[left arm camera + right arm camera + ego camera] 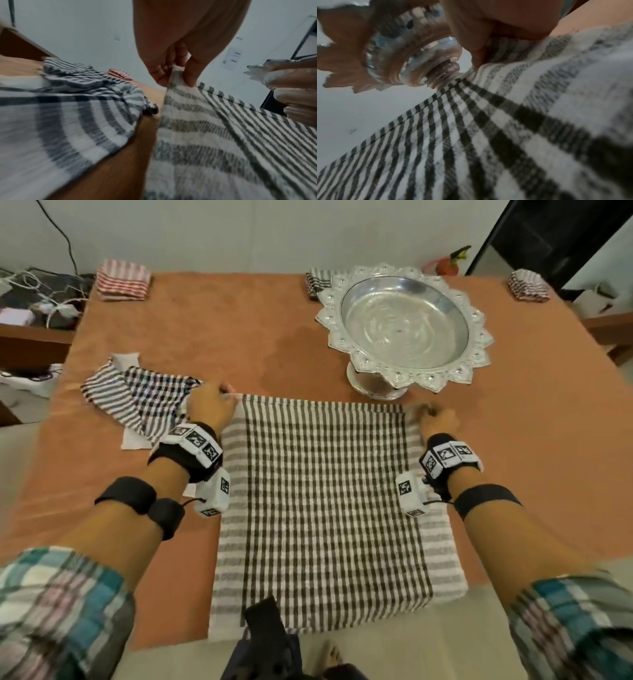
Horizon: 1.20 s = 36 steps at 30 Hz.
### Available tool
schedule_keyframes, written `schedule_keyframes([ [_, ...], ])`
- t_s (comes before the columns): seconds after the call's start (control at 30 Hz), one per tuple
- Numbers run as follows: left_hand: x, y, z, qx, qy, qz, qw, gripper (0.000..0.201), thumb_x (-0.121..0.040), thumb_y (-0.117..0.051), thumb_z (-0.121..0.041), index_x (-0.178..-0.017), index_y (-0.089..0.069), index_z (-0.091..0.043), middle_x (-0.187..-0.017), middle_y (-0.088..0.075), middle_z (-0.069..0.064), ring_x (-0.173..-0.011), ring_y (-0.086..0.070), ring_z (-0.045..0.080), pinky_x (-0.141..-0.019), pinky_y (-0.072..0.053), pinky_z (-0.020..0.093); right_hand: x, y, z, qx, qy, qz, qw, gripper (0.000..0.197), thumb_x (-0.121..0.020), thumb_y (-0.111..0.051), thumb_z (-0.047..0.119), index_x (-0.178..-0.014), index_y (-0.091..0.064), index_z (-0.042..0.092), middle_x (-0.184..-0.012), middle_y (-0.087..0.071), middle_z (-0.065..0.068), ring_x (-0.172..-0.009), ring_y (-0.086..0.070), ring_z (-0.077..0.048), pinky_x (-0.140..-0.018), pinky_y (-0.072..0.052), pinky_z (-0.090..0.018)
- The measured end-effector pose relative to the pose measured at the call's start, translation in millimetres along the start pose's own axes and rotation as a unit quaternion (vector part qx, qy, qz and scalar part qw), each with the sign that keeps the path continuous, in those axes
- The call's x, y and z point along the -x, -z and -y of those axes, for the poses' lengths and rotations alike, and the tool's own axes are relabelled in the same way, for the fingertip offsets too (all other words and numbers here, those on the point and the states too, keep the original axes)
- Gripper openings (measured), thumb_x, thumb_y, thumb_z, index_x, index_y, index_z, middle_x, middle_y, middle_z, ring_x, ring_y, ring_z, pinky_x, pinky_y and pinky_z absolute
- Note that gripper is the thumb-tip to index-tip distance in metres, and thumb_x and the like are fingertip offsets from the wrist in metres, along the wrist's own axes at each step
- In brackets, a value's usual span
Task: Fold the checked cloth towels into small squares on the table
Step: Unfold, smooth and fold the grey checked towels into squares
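Both hands pinch the far corners of the checked towel (pixel 322 501).

Head view: left hand (pixel 210 405) and right hand (pixel 436 419) grip those corners just before the silver tray (pixel 404 333), towel spread on the counter (pixel 219 330). Left wrist view: thumb and fingers (pixel 192 73) clamp the corner. Right wrist view: same pinch.

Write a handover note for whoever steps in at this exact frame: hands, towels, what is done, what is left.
Left hand pinches the far left corner of the large brown-and-white checked cloth towel; right hand grips its far right corner.
That towel lies spread flat on the orange-covered table, near edge hanging over the front.
A crumpled dark checked towel waits at the left, unfolded.
Done: small folded squares sit along the far edge, a red striped stack among them.
Left: fold this towel, then the crumpled one. The ornate silver pedestal tray stands close behind the right hand.
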<state>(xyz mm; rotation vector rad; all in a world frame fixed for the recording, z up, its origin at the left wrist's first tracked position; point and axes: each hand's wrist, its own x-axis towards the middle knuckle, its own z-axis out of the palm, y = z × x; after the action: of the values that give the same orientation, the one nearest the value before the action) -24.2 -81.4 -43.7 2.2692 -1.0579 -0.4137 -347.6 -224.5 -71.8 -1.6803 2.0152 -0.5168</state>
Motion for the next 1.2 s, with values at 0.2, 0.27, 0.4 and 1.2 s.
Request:
schedule_keyframes([
  [0.2, -21, -36, -5, -0.122, -0.083, -0.039, 0.988, 0.021, -0.089, -0.046, -0.003, -0.108, -0.056, -0.001, -0.117, -0.056, 0.019, -0.113, -0.047, 0.034, -0.094, -0.037, 0.041, -17, -15, -8, -0.003, 0.013, -0.03, 0.999, 0.028, -0.094, -0.042, 0.012, -0.112, -0.06, 0.003, -0.108, -0.063, -0.025, -0.101, -0.059, -0.038, -0.075, -0.043, -0.033],
  [0.27, -10, -46, -8, -0.165, -0.125, -0.022, 0.978, 0.045, -0.089, -0.049, -0.012, -0.133, -0.039, -0.006, -0.14, -0.039, 0.017, -0.134, -0.03, 0.033, -0.112, -0.02, 0.045, -16, -17, -12, 0.008, 0.001, -0.042, 0.999, 0.032, -0.092, -0.043, 0.015, -0.12, -0.055, 0.005, -0.115, -0.061, -0.022, -0.106, -0.056, -0.037, -0.081, -0.044, -0.037],
  [0.4, 37, -71, -19, -0.197, -0.191, 0.148, 0.95, 0.068, -0.094, -0.046, -0.029, -0.148, -0.008, -0.012, -0.157, 0.0, 0.009, -0.145, 0.004, 0.025, -0.116, 0.001, 0.045, 28, -31, -1, 0.217, 0.131, 0.028, 0.967, 0.051, -0.09, -0.048, 0.03, -0.135, -0.036, 0.009, -0.142, -0.037, -0.018, -0.126, -0.039, -0.036, -0.102, -0.033, -0.048],
  [1.2, 306, -38, 74, -0.348, -0.225, 0.241, 0.878, 0.075, -0.087, -0.058, -0.028, -0.148, -0.014, -0.021, -0.157, -0.007, 0.008, -0.144, -0.009, 0.033, -0.113, -0.018, 0.052, 234, 17, -150, 0.264, 0.281, 0.179, 0.906, 0.071, -0.09, -0.037, 0.058, -0.147, -0.013, 0.025, -0.158, -0.005, -0.007, -0.145, -0.001, -0.03, -0.113, -0.005, -0.054],
])
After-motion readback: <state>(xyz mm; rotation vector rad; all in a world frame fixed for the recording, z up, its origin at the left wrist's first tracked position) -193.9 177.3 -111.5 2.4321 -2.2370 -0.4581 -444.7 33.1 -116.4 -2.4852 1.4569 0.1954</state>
